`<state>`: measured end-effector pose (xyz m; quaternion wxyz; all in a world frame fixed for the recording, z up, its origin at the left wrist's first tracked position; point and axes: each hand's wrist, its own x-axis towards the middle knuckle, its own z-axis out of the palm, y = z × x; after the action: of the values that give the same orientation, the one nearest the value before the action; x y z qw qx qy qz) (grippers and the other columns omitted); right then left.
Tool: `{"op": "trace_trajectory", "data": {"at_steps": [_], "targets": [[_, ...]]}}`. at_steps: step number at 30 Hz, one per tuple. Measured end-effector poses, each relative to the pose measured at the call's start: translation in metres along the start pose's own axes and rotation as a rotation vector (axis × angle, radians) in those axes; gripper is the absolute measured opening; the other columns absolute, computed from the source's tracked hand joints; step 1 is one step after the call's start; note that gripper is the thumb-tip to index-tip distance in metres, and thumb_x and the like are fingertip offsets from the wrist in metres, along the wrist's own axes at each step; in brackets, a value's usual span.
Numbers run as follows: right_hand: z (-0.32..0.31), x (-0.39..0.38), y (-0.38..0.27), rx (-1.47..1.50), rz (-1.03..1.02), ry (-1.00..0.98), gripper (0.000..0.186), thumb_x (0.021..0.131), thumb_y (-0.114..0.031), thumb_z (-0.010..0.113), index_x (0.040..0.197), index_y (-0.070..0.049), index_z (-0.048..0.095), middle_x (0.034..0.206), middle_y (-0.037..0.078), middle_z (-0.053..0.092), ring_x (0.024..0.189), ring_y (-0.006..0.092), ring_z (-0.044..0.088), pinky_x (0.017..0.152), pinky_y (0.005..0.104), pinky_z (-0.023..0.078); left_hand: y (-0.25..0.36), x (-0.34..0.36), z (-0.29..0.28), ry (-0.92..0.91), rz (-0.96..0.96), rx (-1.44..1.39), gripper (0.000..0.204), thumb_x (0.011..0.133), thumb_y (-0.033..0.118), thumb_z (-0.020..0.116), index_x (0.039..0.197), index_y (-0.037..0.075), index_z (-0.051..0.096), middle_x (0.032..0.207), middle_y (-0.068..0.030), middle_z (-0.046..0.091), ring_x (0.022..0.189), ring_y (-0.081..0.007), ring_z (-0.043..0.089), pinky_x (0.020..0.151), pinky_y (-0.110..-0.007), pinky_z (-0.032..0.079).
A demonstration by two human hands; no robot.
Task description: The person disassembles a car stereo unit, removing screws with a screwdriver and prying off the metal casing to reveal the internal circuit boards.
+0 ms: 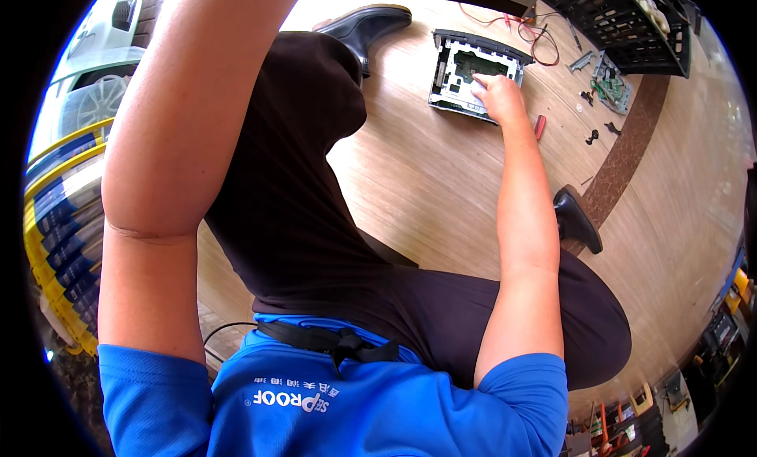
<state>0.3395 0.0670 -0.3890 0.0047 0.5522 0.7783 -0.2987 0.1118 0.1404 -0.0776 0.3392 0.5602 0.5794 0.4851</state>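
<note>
An opened boxy electronic unit (449, 93), perhaps a disc player, lies on the floor with its silver metal frame and dark inner opening facing up. A black panel (481, 45) runs along its far edge. My right hand (500, 100) reaches over the unit's right part, index finger stretched toward the opening and the other fingers curled. What the fingertips pinch, if anything, is too small to make out. My left arm (169, 157) rises out past the top edge, so that hand is out of sight. A red object (540, 127) lies just right of the unit.
Small black parts (592, 137), a green circuit board (612, 86) and a red and black cable (544, 47) lie on the floor to the right. A black crate (631, 31) stands at the far right. Yellow and blue shelving (59, 220) is on the left.
</note>
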Motion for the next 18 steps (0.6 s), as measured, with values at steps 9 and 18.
{"op": "trace_trajectory", "data": {"at_steps": [9, 18], "targets": [[-0.0011, -0.004, -0.0041, -0.006, 0.005, 0.007, 0.038, 0.081, -0.034, 0.07, 0.117, -0.022, 0.07, 0.107, 0.013, 0.069, 0.101, 0.0311, 0.066, 0.087, 0.042, 0.052, 0.0009, -0.0007, 0.0006, -0.008, 0.028, 0.026, 0.029, 0.094, 0.023, 0.058, 0.104, -0.004, 0.065, 0.085, -0.0124, 0.066, 0.073, -0.0199, 0.064, 0.064, -0.034, 0.051], [-0.0003, -0.0049, -0.0029, -0.017, -0.006, 0.024, 0.039, 0.08, -0.034, 0.072, 0.117, -0.022, 0.07, 0.104, 0.016, 0.069, 0.099, 0.032, 0.066, 0.087, 0.0426, 0.052, -0.0008, -0.001, 0.0017, -0.014, 0.046, 0.021, 0.03, 0.094, 0.023, 0.058, 0.105, -0.004, 0.065, 0.086, -0.0128, 0.066, 0.075, -0.0199, 0.064, 0.065, -0.034, 0.051]]}}
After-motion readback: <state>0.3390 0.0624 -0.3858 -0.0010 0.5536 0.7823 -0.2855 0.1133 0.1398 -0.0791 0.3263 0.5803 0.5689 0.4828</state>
